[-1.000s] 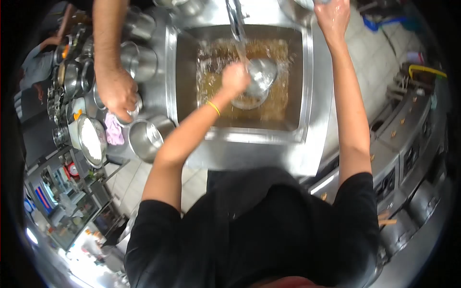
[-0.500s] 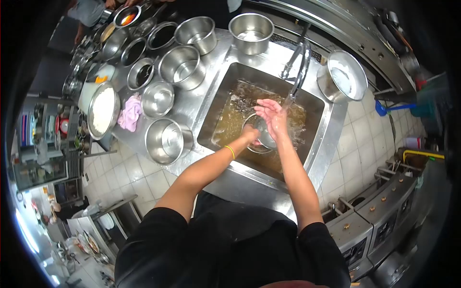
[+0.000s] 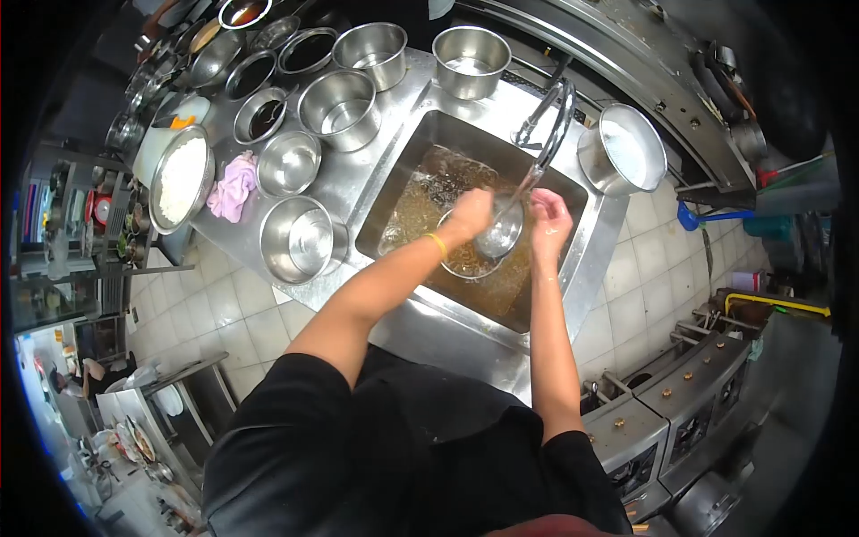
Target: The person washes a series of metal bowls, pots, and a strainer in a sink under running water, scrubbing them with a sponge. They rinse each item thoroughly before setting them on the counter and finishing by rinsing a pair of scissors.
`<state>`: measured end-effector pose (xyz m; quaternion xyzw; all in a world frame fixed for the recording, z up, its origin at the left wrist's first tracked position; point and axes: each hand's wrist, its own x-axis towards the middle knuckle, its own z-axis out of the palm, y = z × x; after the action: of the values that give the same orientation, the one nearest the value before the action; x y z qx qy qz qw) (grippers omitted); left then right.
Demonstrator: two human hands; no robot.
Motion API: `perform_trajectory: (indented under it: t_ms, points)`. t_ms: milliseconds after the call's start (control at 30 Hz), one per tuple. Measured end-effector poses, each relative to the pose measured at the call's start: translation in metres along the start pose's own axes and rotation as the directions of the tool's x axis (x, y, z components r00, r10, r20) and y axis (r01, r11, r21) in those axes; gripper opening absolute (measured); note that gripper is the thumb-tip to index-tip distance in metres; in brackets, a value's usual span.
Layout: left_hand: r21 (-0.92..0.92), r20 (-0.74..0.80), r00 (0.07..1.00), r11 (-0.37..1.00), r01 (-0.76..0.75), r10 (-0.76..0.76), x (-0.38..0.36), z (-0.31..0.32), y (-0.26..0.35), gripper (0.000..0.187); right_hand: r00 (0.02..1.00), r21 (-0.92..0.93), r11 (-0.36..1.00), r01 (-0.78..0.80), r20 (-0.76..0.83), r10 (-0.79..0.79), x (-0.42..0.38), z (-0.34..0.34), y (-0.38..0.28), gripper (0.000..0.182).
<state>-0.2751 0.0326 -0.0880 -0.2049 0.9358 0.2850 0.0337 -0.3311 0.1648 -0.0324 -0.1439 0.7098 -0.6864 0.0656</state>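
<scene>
My left hand (image 3: pixel 472 213) is closed at the edge of a small round metal bowl (image 3: pixel 503 234), which is tilted under the tap in the sink. Below it, the rim of a larger metal pot (image 3: pixel 472 274) shows, partly hidden by the bowl and my left hand. My right hand (image 3: pixel 550 221) is raised just right of the bowl, apart from it, palm turned up, fingers loosely bent and nothing visible in them. The curved metal tap (image 3: pixel 565 116) reaches down between my hands. Brownish water covers the bottom of the sink (image 3: pixel 380 219).
Metal pots (image 3: pixel 300 240) and bowls line the counter on the left, beside a pink cloth (image 3: pixel 234 186) and a bowl of white contents (image 3: pixel 182 179). Another pot (image 3: pixel 471 63) stands behind the sink. A tilted pot (image 3: pixel 622 150) sits at the right corner. Stoves (image 3: pixel 667 416) stand at lower right.
My left hand has moved slightly up, and the metal bowl has shifted up and right under the tap. My right hand has moved right and down, its fingers now more bent.
</scene>
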Motion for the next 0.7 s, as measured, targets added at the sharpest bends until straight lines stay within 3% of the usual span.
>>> perform_trajectory:
  t_ms: [67,100,200,267,300,367,400,433,467,533,567,600,633,700]
  points:
    - [0.087,-0.106,0.981,0.985,-0.151,0.16,-0.024,-0.03,-0.011,0.021,0.997,0.078,0.994,-0.076,0.009,0.076,0.005,0.004,0.021,0.026]
    - [0.191,-0.077,0.982,0.969,-0.155,0.172,-0.033,-0.039,-0.013,0.021,0.992,0.083,0.989,-0.122,-0.009,0.123,0.005,0.009,0.032,0.028]
    - [0.222,-0.113,0.983,0.968,-0.119,0.147,-0.056,-0.081,-0.026,0.024,0.934,0.157,0.924,-0.348,-0.032,0.357,-0.004,0.039,0.074,0.031]
    - [0.093,-0.301,0.939,0.985,-0.145,0.166,-0.066,-0.113,-0.039,0.024,0.937,0.092,0.934,-0.344,-0.025,0.348,-0.011,0.058,0.09,0.026]
    - [0.078,-0.459,0.86,0.974,-0.212,0.224,-0.071,-0.13,-0.046,0.024,0.935,0.099,0.931,-0.351,-0.021,0.354,-0.01,0.067,0.092,0.026]
    - [0.024,-0.659,0.747,0.995,-0.095,0.087,-0.074,-0.164,-0.053,0.017,0.877,0.304,0.834,-0.461,0.015,0.479,-0.008,0.08,0.095,0.018]
    - [0.074,-0.721,0.69,0.997,-0.01,0.061,-0.069,-0.176,-0.075,0.019,0.877,0.312,0.832,-0.459,0.01,0.48,-0.007,0.08,0.097,0.018]
    - [-0.107,-0.752,0.651,0.994,0.036,-0.104,-0.071,-0.193,-0.077,0.019,0.868,0.299,0.817,-0.493,0.102,0.486,-0.006,0.08,0.101,0.017]
    - [-0.47,-0.628,0.688,0.882,0.036,-0.363,-0.07,-0.208,-0.078,0.01,0.852,0.285,0.803,-0.524,0.193,0.487,-0.006,0.08,0.101,0.02]
    - [-0.817,-0.465,0.627,0.576,-0.031,-0.626,-0.058,-0.221,-0.103,0.002,0.815,0.387,0.72,-0.576,0.213,0.539,-0.007,0.08,0.092,0.022]
    - [-0.808,-0.475,0.63,0.588,-0.036,-0.614,-0.052,-0.225,-0.111,0.002,0.774,0.39,0.669,-0.633,0.335,0.537,-0.005,0.075,0.101,0.022]
    - [-0.901,-0.414,0.564,0.408,-0.145,-0.714,-0.044,-0.227,-0.118,0.003,0.726,0.381,0.623,-0.683,0.447,0.522,-0.005,0.07,0.094,0.023]
    - [-0.944,-0.314,0.513,0.205,-0.259,-0.799,-0.035,-0.223,-0.123,0.005,0.725,0.429,0.585,-0.689,0.418,0.547,-0.01,0.071,0.089,0.024]
    - [-0.946,-0.236,0.514,0.074,-0.315,-0.825,-0.021,-0.208,-0.146,0.009,0.715,0.472,0.537,-0.699,0.447,0.538,-0.014,0.075,0.07,0.022]
